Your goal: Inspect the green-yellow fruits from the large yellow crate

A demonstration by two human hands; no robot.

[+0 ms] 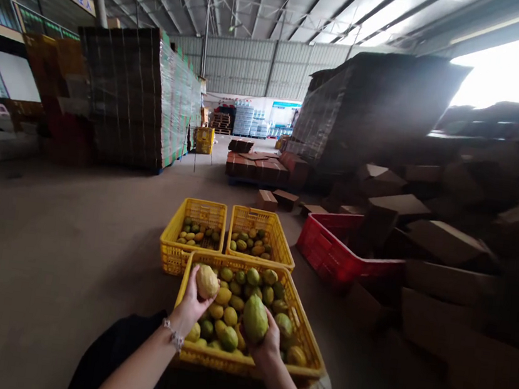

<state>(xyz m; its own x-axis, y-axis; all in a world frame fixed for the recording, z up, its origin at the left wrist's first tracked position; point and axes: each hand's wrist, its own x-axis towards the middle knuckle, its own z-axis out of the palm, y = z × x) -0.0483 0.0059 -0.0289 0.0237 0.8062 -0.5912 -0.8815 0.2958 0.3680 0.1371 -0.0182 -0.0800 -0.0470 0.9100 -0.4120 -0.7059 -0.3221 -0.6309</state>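
Observation:
Above the near yellow crate [307, 326], both of my hands hold oval fruit whose kind I cannot make out. My left hand [193, 307], with a bracelet at the wrist, grips a pale yellow, bumpy fruit [207, 281] near the crate's left side. Wrapped round a larger green fruit [255, 320], my right hand [270, 342] is over the crate's middle right. Beneath them the crate holds many green and yellow fruits [230, 316]. The fingers behind each held fruit are partly hidden.
Two more yellow crates, one at left [171, 253] and one at right [281, 248], adjoin the near one and hold some fruit. A red crate [328, 253] stands to the right, beside piled cardboard boxes [447, 243]. Wrapped stacks [176, 102] and flat cardboard [258, 168] stand farther back.

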